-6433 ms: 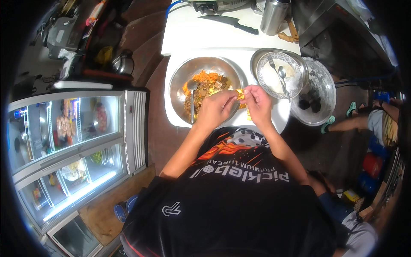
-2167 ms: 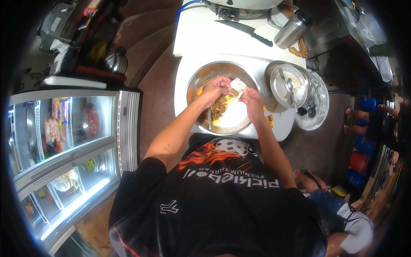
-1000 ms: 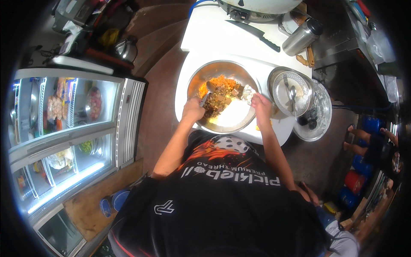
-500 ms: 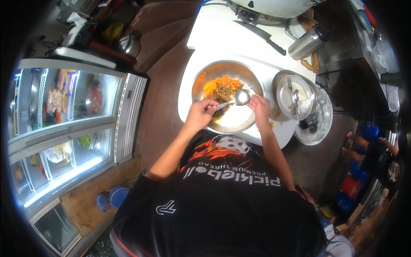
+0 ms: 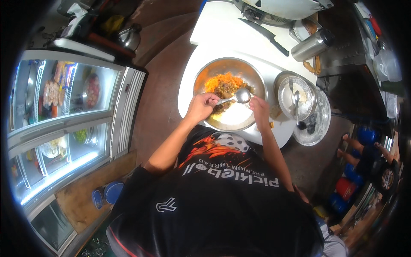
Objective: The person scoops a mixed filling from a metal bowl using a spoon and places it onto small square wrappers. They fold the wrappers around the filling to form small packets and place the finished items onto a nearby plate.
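Note:
A wide steel mixing bowl stands on the white tabletop in front of me. Inside it lie orange shreds, a dark brown chopped heap and pale food near the front. My left hand is closed on the handle of a metal spoon, held over the bowl with its round end toward the right. Close beside that round end is my right hand, its fingers drawn together in a pinch. Whether anything small sits in those fingers is too fine to see.
Right of the bowl, a patterned plate bears a fork and spoon, beside a large metal tray. Farther back lie a large knife, a steel flask and a tabletop stove. A lit glass-door fridge stands left.
The spoon's round end still hangs over the bowl, and its handle shows more plainly. Both hands keep nearly the same places; the whole view has shifted slightly.

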A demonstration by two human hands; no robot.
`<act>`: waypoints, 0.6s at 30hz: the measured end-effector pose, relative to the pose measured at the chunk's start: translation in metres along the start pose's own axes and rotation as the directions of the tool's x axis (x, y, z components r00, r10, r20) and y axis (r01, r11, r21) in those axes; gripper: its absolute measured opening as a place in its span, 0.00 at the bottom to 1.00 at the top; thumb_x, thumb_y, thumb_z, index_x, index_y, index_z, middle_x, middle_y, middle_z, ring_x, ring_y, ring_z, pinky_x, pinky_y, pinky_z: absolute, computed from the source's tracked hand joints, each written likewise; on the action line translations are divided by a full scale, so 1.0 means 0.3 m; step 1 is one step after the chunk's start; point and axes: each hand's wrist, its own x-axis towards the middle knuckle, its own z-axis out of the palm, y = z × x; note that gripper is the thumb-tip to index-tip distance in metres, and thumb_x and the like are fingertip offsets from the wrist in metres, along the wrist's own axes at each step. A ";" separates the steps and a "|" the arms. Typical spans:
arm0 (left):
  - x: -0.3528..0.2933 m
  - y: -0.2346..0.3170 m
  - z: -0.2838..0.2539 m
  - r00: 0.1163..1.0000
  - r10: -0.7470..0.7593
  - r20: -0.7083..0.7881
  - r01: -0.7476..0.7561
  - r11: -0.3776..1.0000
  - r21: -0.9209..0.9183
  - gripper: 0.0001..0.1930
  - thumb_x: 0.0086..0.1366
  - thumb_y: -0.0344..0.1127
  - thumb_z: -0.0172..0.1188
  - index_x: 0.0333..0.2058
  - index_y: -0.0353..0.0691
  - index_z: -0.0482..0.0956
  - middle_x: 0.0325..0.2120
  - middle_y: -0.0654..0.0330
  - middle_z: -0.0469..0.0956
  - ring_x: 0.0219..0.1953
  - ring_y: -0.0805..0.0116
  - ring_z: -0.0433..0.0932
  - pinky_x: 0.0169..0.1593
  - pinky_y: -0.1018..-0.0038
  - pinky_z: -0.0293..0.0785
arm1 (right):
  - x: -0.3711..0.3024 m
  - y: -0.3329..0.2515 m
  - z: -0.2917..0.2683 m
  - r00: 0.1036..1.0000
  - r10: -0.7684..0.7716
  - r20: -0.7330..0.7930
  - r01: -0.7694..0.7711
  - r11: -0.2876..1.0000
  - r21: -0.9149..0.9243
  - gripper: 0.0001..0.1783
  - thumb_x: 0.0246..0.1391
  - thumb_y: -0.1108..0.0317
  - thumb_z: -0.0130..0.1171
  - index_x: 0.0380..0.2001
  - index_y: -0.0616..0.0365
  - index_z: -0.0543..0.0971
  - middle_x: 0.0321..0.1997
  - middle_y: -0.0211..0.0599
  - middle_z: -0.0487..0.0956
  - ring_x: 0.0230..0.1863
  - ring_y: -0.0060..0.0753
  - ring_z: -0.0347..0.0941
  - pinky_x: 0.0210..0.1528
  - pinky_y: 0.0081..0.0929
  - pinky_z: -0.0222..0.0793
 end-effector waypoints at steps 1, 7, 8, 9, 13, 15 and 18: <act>0.008 -0.007 -0.007 1.000 -0.016 -0.007 0.016 0.999 0.042 0.07 0.61 0.31 0.59 0.37 0.40 0.83 0.22 0.60 0.79 0.22 0.70 0.73 0.31 0.72 0.69 | 0.001 0.009 -0.010 1.000 -0.001 0.001 0.001 1.000 0.012 0.10 0.57 0.69 0.51 0.28 0.65 0.76 0.22 0.21 0.68 0.24 0.12 0.61 0.26 0.13 0.58; 0.013 -0.009 -0.026 0.998 -0.059 0.000 0.059 0.998 -0.007 0.07 0.61 0.31 0.58 0.36 0.40 0.83 0.23 0.59 0.80 0.22 0.71 0.72 0.31 0.73 0.70 | -0.020 -0.012 -0.005 0.997 0.062 -0.050 -0.058 0.995 0.080 0.10 0.59 0.67 0.53 0.30 0.64 0.77 0.23 0.20 0.69 0.26 0.11 0.62 0.28 0.13 0.58; 0.014 -0.017 -0.016 0.999 -0.035 0.011 0.036 0.999 -0.009 0.07 0.61 0.31 0.58 0.36 0.40 0.83 0.23 0.60 0.80 0.22 0.71 0.72 0.31 0.73 0.70 | -0.018 -0.011 -0.015 0.998 0.057 -0.022 -0.055 0.995 0.087 0.11 0.59 0.67 0.53 0.31 0.64 0.77 0.23 0.20 0.68 0.26 0.11 0.62 0.28 0.13 0.59; 0.013 -0.024 -0.011 1.000 -0.012 0.022 0.012 1.000 -0.012 0.07 0.61 0.31 0.58 0.36 0.40 0.83 0.22 0.60 0.80 0.21 0.72 0.72 0.30 0.73 0.69 | -0.017 -0.010 -0.019 0.999 0.052 0.007 -0.052 0.994 0.093 0.11 0.59 0.66 0.53 0.31 0.64 0.77 0.23 0.20 0.68 0.26 0.11 0.62 0.28 0.13 0.59; 0.015 -0.044 -0.014 0.993 -0.113 -0.014 0.114 0.993 0.027 0.07 0.61 0.31 0.58 0.35 0.39 0.83 0.20 0.64 0.77 0.21 0.77 0.69 0.29 0.77 0.67 | -0.017 -0.009 -0.020 0.991 0.114 -0.070 -0.099 0.976 0.192 0.10 0.60 0.66 0.53 0.30 0.62 0.77 0.22 0.18 0.67 0.24 0.10 0.59 0.27 0.13 0.56; 0.010 -0.050 -0.011 0.996 -0.085 0.009 0.086 0.992 -0.092 0.07 0.61 0.31 0.58 0.35 0.39 0.83 0.18 0.66 0.75 0.21 0.79 0.68 0.28 0.78 0.66 | -0.001 0.049 -0.049 1.000 0.021 -0.023 -0.018 0.990 0.141 0.10 0.60 0.66 0.52 0.29 0.60 0.77 0.22 0.18 0.67 0.24 0.10 0.58 0.27 0.12 0.54; 0.003 -0.028 0.011 0.993 -0.089 0.079 0.102 0.977 -0.185 0.06 0.60 0.30 0.59 0.34 0.39 0.83 0.18 0.67 0.75 0.21 0.79 0.67 0.28 0.79 0.66 | 0.000 0.051 -0.052 0.999 -0.052 -0.007 0.053 0.994 0.096 0.10 0.60 0.67 0.52 0.28 0.58 0.77 0.21 0.17 0.66 0.23 0.10 0.56 0.26 0.12 0.51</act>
